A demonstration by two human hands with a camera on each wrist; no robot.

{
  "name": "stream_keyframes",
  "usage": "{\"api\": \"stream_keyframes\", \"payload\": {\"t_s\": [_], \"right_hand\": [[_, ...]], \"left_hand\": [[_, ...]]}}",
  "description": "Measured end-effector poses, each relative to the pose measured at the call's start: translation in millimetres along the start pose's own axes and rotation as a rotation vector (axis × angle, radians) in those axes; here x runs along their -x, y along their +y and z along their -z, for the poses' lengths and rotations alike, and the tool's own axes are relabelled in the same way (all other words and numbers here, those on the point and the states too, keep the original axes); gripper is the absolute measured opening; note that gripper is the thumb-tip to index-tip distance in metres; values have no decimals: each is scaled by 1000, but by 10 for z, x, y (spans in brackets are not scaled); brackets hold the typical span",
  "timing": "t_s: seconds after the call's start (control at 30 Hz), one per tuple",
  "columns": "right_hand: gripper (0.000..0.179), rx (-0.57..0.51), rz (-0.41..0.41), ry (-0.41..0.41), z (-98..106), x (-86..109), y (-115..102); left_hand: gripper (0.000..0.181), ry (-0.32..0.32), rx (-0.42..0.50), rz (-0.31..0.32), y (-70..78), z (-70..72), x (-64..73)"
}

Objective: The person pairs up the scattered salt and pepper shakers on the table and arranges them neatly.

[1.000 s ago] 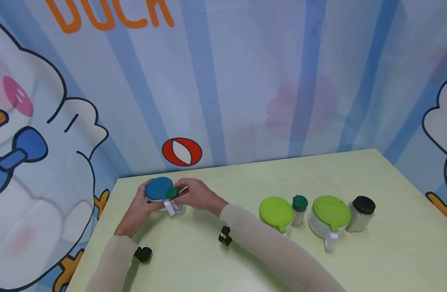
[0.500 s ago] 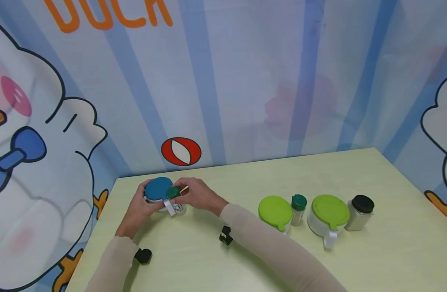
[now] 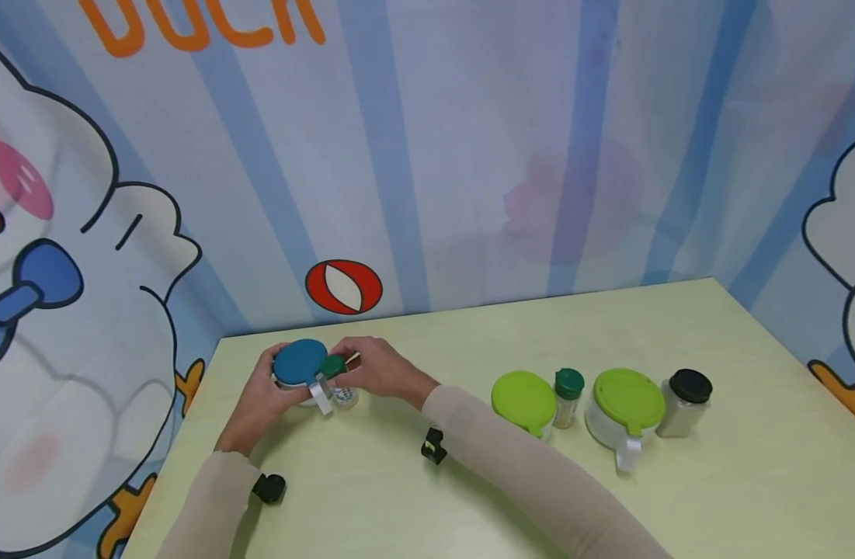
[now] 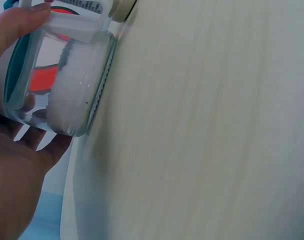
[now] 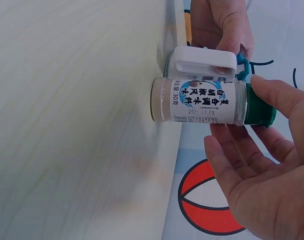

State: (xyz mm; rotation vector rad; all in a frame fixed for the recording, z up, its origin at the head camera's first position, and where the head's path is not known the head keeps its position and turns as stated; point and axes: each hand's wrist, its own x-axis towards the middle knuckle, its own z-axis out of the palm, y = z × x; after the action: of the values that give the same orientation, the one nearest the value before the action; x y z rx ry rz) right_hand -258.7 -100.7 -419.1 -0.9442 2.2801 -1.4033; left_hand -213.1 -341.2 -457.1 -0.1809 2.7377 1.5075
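At the table's far left, my left hand [image 3: 259, 400] grips a glass seasoning jar [image 4: 74, 80] with a blue lid [image 3: 300, 361] and a white handle [image 3: 321, 397]. White contents fill part of the jar, seen in the left wrist view. Beside the handle, my right hand [image 3: 381, 371] pinches the green cap [image 5: 259, 106] of a small spice shaker [image 5: 204, 101] between thumb and fingers. The shaker carries a white and blue printed label. Both containers stand close together with their bases at or just over the tabletop; exact contact cannot be told.
On the right of the pale table [image 3: 371, 489] stand two lime-lidded jars, one nearer [image 3: 523, 400] and one farther right [image 3: 626, 404]. Between them is another green-capped shaker [image 3: 568, 396]. A black-capped bottle [image 3: 684, 402] ends the row. A printed curtain [image 3: 462, 155] hangs behind.
The spice shaker has shifted very slightly to the right of the blue-lidded jar's handle. Both hands keep their holds. The head view has drifted a little.
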Motion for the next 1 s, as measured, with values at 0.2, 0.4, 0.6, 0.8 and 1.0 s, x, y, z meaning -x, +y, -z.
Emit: {"api": "stream_keyframes", "payload": {"t_s": [0.2,0.4,0.6,0.8,1.0], "right_hand": [[32,11,-37,4,44,33,-14],[31,27,-56,5,114,99,-26],[33,74,-92,-12,214,216,-110],[33,98,-69,-24,313,285,-181],[34,113,-56,-35,380,353,-230]], "left_hand": [[106,-13,-7,9,53,5,53],[107,-25,-18,15,84,2,90],[104,-25,-32,-19,113,3,146],[101,-29,-20,-69,152,6,220],[99,-52,11,-106,196,-18,275]]}}
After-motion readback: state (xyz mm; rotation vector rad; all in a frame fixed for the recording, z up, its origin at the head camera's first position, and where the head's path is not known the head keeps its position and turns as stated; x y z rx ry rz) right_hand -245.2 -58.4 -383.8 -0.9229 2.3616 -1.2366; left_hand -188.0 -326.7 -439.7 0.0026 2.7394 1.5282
